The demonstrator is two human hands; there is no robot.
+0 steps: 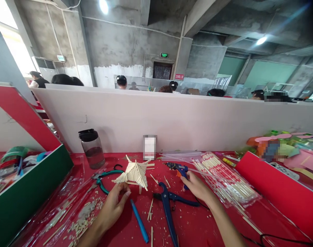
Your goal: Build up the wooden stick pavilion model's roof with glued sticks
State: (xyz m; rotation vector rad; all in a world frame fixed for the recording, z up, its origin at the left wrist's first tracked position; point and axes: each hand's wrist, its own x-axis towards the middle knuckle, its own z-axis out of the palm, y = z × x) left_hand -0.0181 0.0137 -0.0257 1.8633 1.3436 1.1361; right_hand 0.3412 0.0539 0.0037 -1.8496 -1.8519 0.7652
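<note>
1. The left hand (115, 204) is seen low on the red bench (197, 226). Its grip is closed, with thumb and fingertips pinched on the lower edge of a stick star (134, 173).
2. The stick star, built of pale wooden sticks, is held tilted just above the bench, near the middle of the view.
3. The right hand (196, 188) is placed just right of the star. Its grip is wrapped around the handle of a blue glue gun (179, 169), whose nozzle is pointed left, towards the star but apart from it.
4. Blue-handled cutters (168, 206) are laid between the two hands, and a blue pen-like tool (139, 222) is laid beside the left hand.
5. Green-handled pliers (105, 178) are found just left of the star, with a dark-lidded jar (92, 148) behind them.
6. Packets of sticks (223, 178) are spread to the right of the right hand, and short offcuts (150, 210) are scattered over the bench.
</note>
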